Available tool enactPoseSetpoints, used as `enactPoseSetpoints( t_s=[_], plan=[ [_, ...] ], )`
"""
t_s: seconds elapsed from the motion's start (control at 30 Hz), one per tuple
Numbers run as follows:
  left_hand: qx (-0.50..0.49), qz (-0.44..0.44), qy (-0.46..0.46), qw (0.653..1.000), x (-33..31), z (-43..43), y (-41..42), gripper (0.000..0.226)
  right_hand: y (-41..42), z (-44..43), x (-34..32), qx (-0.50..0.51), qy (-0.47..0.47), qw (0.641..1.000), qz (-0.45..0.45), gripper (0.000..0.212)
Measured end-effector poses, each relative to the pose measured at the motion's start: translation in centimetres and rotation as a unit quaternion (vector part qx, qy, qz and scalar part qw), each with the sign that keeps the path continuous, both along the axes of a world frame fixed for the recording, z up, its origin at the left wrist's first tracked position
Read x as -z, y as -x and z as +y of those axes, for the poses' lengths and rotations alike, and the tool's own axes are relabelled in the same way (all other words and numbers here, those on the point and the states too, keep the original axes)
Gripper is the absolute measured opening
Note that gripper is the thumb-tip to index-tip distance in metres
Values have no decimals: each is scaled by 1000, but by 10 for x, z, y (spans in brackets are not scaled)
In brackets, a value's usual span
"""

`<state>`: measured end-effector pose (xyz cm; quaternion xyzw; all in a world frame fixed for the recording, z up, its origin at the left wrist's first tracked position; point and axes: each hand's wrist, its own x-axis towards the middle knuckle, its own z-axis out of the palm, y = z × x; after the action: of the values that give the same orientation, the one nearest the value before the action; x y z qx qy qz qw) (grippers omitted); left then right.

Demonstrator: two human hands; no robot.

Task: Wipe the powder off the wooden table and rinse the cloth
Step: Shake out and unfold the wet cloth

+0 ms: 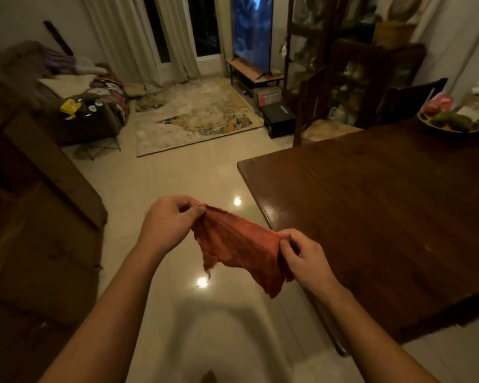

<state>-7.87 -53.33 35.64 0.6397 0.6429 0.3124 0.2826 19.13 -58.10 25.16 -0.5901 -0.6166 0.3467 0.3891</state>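
Observation:
An orange-red cloth (238, 247) hangs spread in the air between both hands, above the tiled floor and just left of the dark wooden table (393, 205). My left hand (172, 219) pinches the cloth's upper left corner. My right hand (304, 255) pinches its right edge, close to the table's near left side. The cloth's lower edge droops loose and ragged. No powder shows on the tabletop in this dim light.
A fruit bowl (451, 121) sits at the table's far right, with a dark chair (409, 98) behind. A wooden cabinet (39, 217) stands at left. Glossy tiled floor (177, 175) stretches ahead to a rug (194, 117), a sofa and a lit television (252, 29).

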Motion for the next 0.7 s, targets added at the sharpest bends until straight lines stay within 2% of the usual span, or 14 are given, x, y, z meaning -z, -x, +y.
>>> enactPoseSetpoints(
  t_s=[0.1,0.3,0.4,0.6,0.7],
  plan=[
    [62,-8,19,998,12,74,8,13,9,36,8,40,22,999,-15,18],
    [200,59,38,977,40,207,2,18,24,85,24,127,52,990,-27,16],
    [247,95,58,963,59,265,-10,25,25,109,44,151,84,984,-35,14],
    [313,174,68,931,95,382,-64,27,4,194,91,225,117,967,11,13],
    [363,242,61,898,111,421,-103,26,-8,219,108,256,157,954,11,13]
  ],
)
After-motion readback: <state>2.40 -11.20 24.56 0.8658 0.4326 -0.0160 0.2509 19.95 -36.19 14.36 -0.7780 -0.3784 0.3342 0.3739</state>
